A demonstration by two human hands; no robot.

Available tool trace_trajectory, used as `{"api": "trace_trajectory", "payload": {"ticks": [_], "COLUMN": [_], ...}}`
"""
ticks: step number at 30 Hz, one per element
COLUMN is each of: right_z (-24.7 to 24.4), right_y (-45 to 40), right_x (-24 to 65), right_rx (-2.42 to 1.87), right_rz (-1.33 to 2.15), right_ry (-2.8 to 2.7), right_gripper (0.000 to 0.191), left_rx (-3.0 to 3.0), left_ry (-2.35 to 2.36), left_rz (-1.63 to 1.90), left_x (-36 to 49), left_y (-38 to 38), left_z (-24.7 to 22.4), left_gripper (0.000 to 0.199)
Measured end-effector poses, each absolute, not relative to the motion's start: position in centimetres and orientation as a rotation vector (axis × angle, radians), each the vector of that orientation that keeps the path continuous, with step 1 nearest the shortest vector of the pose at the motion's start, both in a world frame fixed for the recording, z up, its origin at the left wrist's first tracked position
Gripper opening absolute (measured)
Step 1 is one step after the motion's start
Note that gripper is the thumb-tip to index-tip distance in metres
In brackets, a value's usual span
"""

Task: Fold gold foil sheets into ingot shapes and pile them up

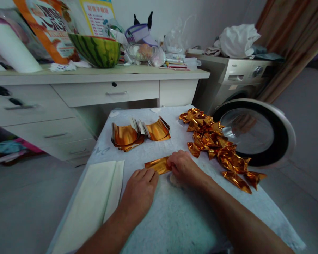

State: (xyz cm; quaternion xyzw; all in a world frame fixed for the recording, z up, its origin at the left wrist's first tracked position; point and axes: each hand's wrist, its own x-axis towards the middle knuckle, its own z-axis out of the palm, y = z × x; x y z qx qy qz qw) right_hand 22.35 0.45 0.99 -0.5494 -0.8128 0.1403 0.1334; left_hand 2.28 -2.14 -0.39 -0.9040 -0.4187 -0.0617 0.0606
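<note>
On the table, a strip of gold foil is held at its ends by the bent fingers of the left hand and right hand.

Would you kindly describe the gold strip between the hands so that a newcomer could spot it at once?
On the cloth-covered table, look near the middle, where the left hand and right hand meet the gold strip. It lies alone and fairly flat, unlike the curved stacks beyond it or the crinkled gold pile to the right.
</note>
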Motion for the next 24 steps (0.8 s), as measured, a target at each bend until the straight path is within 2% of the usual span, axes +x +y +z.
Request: {"api": "trace_trajectory", "payload": {"ticks": [5,11,15,20,24], "right_z": [1.1,0.6,0.8,0.8,0.8], "right_y": [-0.2,-0.1,-0.4,-0.8,-0.9], "right_x": [20.8,19.7,19.0,18.3,18.1], "right_rx": [-1.514,-1.661,-1.760,-1.803,-1.819], "right_rz": [0.338,0.373,0.303,0.224,0.212], "right_ry": [-2.411,-2.337,-2.316,-2.295,-2.291], "right_gripper": [0.014,0.007,0.013,0.024,0.024], "left_rx": [-2.668,-2.558,-2.501,-2.551,-2.573], "left_ry": [-1.274,-1.249,-1.249,-1.331,-1.312], "left_rz": [-0.107,-0.181,-0.282,-0.228,-0.191], "left_x": [3.2,3.6,3.5,3.2,3.1], "left_y": [-3.3,-4.3,-4.7,-4.6,-4.5], "left_z": [0.2,-0.4,-0.9,-0.5,0.0], "left_gripper": [0.022,0.035,0.041,0.033,0.028]}}
